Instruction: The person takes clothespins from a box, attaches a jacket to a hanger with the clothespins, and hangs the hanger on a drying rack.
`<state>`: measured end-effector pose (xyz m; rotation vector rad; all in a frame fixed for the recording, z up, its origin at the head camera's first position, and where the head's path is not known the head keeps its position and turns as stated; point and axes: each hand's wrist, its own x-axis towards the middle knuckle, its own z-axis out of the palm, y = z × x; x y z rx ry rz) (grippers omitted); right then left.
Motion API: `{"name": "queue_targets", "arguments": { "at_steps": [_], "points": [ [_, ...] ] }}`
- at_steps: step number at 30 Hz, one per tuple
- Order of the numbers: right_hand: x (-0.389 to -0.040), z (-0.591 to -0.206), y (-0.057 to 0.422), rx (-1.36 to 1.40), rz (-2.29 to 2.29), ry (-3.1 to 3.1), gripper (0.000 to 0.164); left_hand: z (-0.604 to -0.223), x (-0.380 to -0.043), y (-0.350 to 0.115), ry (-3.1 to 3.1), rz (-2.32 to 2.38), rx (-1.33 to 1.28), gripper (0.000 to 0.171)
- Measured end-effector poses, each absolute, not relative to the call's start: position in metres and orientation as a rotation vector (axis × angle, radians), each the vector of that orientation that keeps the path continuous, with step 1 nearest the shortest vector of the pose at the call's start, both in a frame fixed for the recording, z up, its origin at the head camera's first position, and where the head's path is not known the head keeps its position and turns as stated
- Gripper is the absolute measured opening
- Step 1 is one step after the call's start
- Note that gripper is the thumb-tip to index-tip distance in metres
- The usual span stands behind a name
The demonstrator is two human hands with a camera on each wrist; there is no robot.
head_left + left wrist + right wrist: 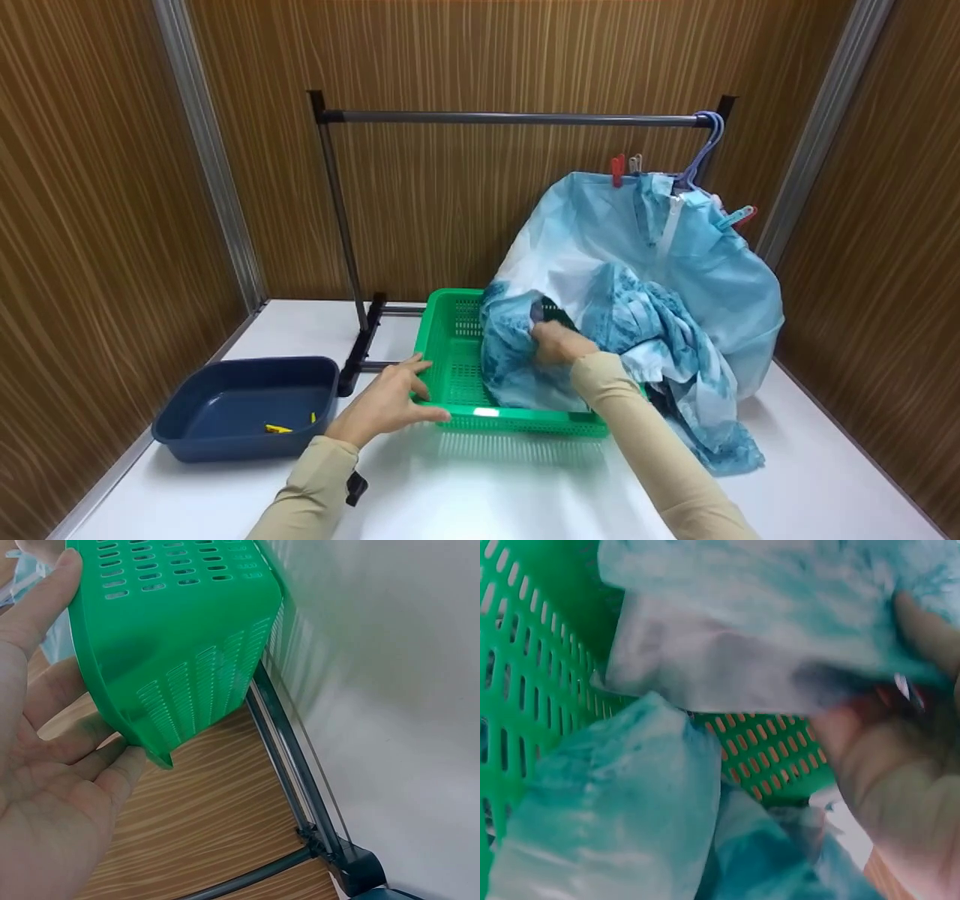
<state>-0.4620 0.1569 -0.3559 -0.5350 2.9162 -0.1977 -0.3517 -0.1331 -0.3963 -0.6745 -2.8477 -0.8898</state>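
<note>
A blue-and-white garment (720, 292) with a white zip (670, 225) hangs bunched from a purple hanger (705, 150), its lower part lying in and over a green basket (517, 421). My right hand (559, 345) reaches into the basket and grips a fold of the garment; the right wrist view, blurred, has the thumb above the fabric and the fingers partly hidden below. My left hand (386, 401) touches the basket's front left corner with spread fingers, thumb on the front rim. Clothespins, among them a red clothespin (617, 171) and a light blue clothespin (735, 217), sit along the garment's top.
A rack with a grey bar (517, 118) stands behind the basket, the hanger at its right end. To the left, a dark blue tub (247, 446) holds yellow clothespins (277, 429). Wood-patterned walls (420, 210) enclose the white table (480, 502).
</note>
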Motion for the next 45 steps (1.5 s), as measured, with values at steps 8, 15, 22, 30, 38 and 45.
{"name": "queue_targets", "arguments": {
  "at_steps": [8,15,22,30,38,45],
  "points": [
    [-0.464,-0.332,0.181,-0.716,-0.62,3.224,0.041,-0.396,-0.352,-0.133,-2.833,-0.898,-0.683,0.049],
    [-0.465,-0.305,0.212,-0.57,-1.101,3.436,0.044,-0.396,-0.351,-0.131,-2.854,-0.898,-0.656,0.049],
    [-0.468,-0.292,0.244,-0.131,-1.493,3.444,0.049,-0.395,-0.351,-0.131,-2.855,-0.896,-0.658,0.049],
    [-0.472,-0.286,0.273,0.181,-1.578,3.544,0.039,-0.396,-0.352,-0.132,-2.841,-0.898,-0.673,0.049],
    [-0.473,-0.305,0.309,0.098,-1.381,3.668,0.024,-0.398,-0.352,-0.132,-2.835,-0.898,-0.652,0.05],
    [-0.472,-0.34,0.325,-0.403,-1.046,3.765,0.015,-0.398,-0.352,-0.131,-2.837,-0.893,-0.652,0.051]
  ]
}}
